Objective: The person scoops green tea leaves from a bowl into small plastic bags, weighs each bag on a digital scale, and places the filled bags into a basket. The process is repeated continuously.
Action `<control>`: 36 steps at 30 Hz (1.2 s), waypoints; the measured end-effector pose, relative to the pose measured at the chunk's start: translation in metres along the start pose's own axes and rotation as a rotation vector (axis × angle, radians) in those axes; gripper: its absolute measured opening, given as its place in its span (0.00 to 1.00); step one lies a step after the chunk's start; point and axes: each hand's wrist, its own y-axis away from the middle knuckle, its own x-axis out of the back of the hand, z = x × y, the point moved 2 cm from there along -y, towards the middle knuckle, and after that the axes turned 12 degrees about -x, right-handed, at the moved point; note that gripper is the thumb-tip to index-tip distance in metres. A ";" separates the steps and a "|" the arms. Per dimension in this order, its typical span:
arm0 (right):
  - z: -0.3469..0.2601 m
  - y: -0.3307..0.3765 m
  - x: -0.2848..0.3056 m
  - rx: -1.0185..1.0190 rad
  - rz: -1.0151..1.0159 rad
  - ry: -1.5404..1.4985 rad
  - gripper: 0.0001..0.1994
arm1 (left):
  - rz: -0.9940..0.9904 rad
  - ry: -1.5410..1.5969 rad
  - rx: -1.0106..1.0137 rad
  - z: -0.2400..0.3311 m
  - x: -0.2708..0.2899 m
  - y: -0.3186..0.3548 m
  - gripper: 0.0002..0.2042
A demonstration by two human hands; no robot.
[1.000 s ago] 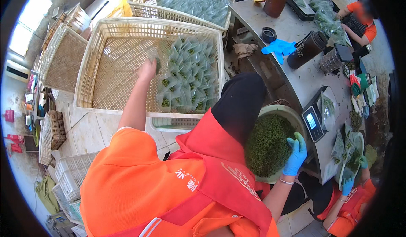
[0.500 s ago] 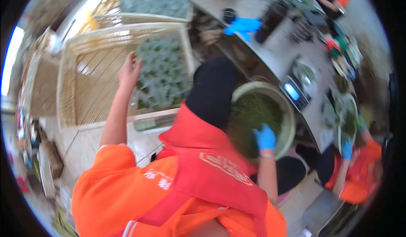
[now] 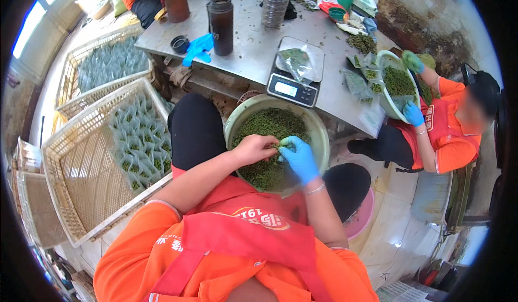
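Over a pale green basin (image 3: 322, 135) filled with green peppercorn-like berries (image 3: 270, 124), my two hands meet fingertip to fingertip. My bare left hand (image 3: 254, 150) pinches a small sprig of the green berries (image 3: 277, 146). Closed on the same sprig from the other side is my right hand (image 3: 298, 159), in a blue glove. The basin sits between my knees. Just beyond its far rim, a digital scale (image 3: 294, 89) on the metal table carries a clear plastic bag (image 3: 295, 63) of green berries.
At left, a cream plastic crate (image 3: 81, 178) holds rows of filled clear bags (image 3: 139, 140); a second crate (image 3: 108, 93) lies behind it. The metal table (image 3: 243, 67) bears a dark bottle (image 3: 221, 24) and a blue glove (image 3: 198, 48). A co-worker (image 3: 442, 113) handles another basin (image 3: 413, 73) at right.
My left hand has come from above the crate to the basin. My right hand has lifted from the berries to meet it. The view has turned, and a bag now shows clearly on the scale.
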 end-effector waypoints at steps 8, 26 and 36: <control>-0.091 -0.039 0.023 0.677 0.620 0.665 0.17 | 0.009 -0.307 -0.119 0.003 0.009 0.008 0.18; -0.048 -0.026 -0.001 0.089 0.154 0.133 0.09 | 0.345 0.230 0.016 0.017 0.019 -0.008 0.21; -0.034 -0.021 -0.011 0.161 0.149 0.140 0.06 | 0.243 0.618 0.188 0.000 0.010 -0.006 0.09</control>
